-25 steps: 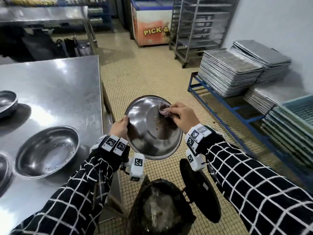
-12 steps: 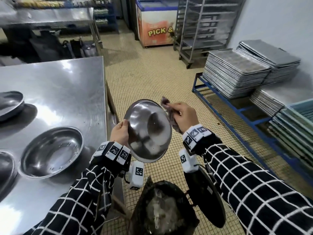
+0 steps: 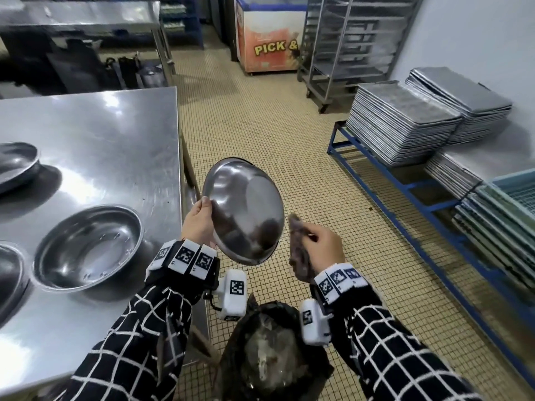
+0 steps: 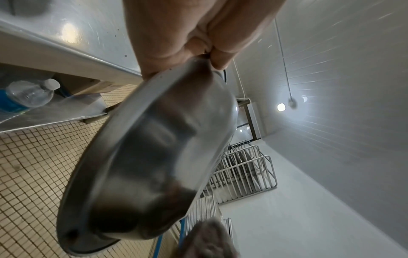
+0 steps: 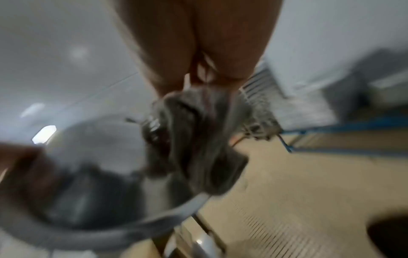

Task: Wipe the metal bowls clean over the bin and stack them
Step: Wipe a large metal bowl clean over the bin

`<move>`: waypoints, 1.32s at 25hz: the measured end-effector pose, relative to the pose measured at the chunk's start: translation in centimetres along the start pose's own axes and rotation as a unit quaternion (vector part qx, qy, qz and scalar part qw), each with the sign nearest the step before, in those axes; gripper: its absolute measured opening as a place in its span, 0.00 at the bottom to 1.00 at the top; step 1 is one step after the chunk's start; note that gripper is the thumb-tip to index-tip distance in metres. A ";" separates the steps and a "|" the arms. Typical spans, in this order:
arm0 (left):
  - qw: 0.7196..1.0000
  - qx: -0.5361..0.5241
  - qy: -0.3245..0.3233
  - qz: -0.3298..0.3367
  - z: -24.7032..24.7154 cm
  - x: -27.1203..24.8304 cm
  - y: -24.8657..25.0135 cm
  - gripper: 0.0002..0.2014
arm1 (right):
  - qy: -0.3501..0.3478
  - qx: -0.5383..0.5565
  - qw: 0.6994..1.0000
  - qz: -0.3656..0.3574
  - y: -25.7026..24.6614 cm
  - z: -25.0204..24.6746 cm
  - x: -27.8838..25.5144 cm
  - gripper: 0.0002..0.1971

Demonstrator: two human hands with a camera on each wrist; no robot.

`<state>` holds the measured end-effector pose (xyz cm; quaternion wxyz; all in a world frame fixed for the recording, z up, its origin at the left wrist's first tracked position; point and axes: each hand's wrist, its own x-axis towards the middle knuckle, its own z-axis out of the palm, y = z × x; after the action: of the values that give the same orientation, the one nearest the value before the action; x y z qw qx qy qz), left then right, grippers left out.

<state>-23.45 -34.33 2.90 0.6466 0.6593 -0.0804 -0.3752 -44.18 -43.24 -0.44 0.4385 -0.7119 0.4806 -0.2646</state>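
L hand clamps rim of bowl, thumb on inner edge, fingers behind; wrist view confirms pinch on rim. Bowl tilted on edge, inside facing the person, held above floor just past bench corner, up and fwd of bin. R hand curled round a grey rag, rag hanging below the fist, just beside bowl's right edge; can't tell if touching. R wrist view blurred, shows rag bunched under fingers w/ bowl rim below.

Bin: black liner, pale scraps inside, stands on floor at bench's near corner, below both wrists.

Bench: stainless, shiny, glare patches, few dark specks. Three more bowls on it: one upright mid-left, one cut off at left edge near, one cut off at left edge further back. All apart from each other.

Room: small beige floor tiles, dark grout. Blue low rack along right wall w/ stacks of metal trays; teal crates at far right. Tall wire trolley at back beside orange chest freezer lettered "PICK &". Second steel table back left, dark items under it. L wrist view: water bottle lying on lower shelf under bench; white panelled wall, lamp lit.
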 end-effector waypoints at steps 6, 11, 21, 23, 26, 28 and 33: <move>0.996 -0.076 -0.049 -0.002 1.2 -2.2 1.0 0.13 | 0.138 0.223 0.964 0.049 -3.8 2.0 -2.8 0.13; 0.995 -0.061 -0.082 0.022 2.0 -3.4 1.2 0.12 | 0.067 -0.048 0.975 -0.207 -5.7 5.3 -0.6 0.24; 0.988 -0.147 -0.046 0.019 0.7 -2.7 1.9 0.09 | 0.019 -0.012 0.987 -0.162 -2.2 4.0 -1.4 0.27; 0.988 -0.149 -0.041 0.016 0.8 -2.7 2.1 0.08 | 0.017 -0.078 0.970 -0.229 -2.2 5.3 -2.4 0.27; 0.988 -0.137 -0.054 0.035 1.0 -2.6 2.5 0.10 | 0.050 -0.180 0.935 -0.302 -5.1 5.2 -0.8 0.27; 0.989 -0.125 -0.069 0.044 1.1 -2.7 2.6 0.15 | 0.078 -0.195 0.930 -0.301 -7.3 4.1 1.5 0.27; 0.987 -0.138 -0.079 0.039 0.8 -2.7 2.5 0.15 | 0.092 -0.090 0.981 -0.148 -6.1 0.0 4.0 0.24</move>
<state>-24.87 -33.74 6.34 0.7372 0.5284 -0.1042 -0.4080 -39.81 -45.95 4.71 0.2826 -0.7843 0.4298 -0.3469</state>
